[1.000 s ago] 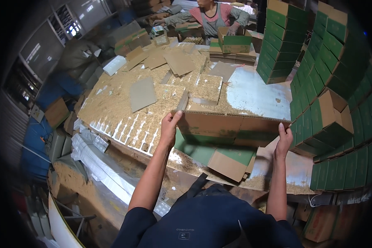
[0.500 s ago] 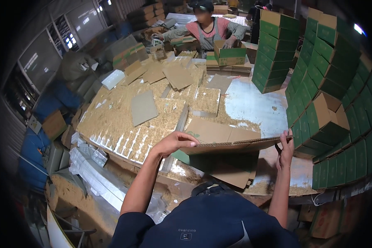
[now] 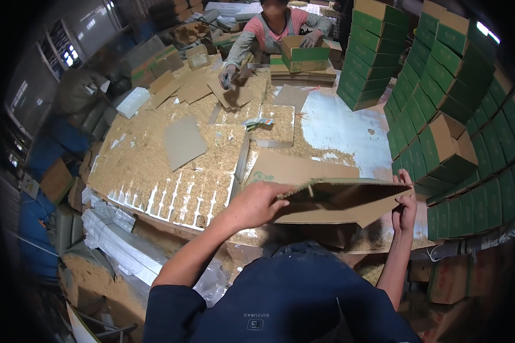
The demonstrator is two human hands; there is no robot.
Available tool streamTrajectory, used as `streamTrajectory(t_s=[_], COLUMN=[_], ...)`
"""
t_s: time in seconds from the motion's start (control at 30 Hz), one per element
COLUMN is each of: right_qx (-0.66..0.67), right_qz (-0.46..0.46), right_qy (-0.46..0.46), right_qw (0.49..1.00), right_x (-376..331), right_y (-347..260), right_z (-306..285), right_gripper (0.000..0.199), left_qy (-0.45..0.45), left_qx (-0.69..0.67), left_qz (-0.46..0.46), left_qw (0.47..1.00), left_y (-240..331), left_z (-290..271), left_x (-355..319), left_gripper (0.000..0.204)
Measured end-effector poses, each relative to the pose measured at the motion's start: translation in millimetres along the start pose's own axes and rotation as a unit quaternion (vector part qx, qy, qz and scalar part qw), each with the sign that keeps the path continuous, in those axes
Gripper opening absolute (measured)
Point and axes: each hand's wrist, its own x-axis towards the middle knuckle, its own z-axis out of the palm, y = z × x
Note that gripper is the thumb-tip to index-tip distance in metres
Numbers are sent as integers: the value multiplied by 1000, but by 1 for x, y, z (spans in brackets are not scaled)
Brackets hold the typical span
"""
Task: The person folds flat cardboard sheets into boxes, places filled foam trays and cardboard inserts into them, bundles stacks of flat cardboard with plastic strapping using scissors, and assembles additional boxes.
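A partly opened cardboard carton (image 3: 326, 215) is held level over the near edge of the table, its two long walls spread apart so that its dark inside shows. My left hand (image 3: 256, 207) is closed on the carton's left end. At the right end my right hand (image 3: 405, 208) grips the corner, thumb in front and some fingers behind. Beyond the carton lies a flat cardboard sheet (image 3: 294, 166) with a green print. The carton hides part of what lies beneath it.
Green cartons (image 3: 372, 54) stand in tall stacks along the right. Trays covered with brown grains (image 3: 206, 188) fill the left of the table, with a loose grey-brown board (image 3: 184, 143) on top. Across the table, a gloved person (image 3: 273, 31) touches a green carton (image 3: 305, 55).
The flattened carton has been opened out between my hands. The person opposite has reached forward over the boards, and a small colourful packet now lies on the trays.
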Motion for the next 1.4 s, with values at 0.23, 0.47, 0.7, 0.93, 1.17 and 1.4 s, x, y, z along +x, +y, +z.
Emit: streamTrajectory(t_s=[0.23,0.47,0.7,0.93,1.17,1.4], right_qx=[-107,-236,-367,-387,-312,-447], right_qz=[51,-10,-64,43,76,-114], right_qy=[-86,45,20,-31,-146,-164], right_qw=[989,971,928,921,936,872], right_x=[7,30,33,45,78,48], right_y=[-37,34,69,72,41,-8], right_z=[44,76,61,33,6,100], right_gripper=[79,36,54,48,46,38], left_qy=[68,-29,-175,-136,144,193], left_qx=[12,178,31,33,-83,-96], left_qz=[-18,-85,133,-84,-71,-93], left_qw=[997,980,975,987,984,972], left_y=[38,41,17,7,-29,-35], left_z=[-18,38,20,33,83,86], left_x=[30,69,57,82,80,79], left_gripper=[69,69,79,73,121,123])
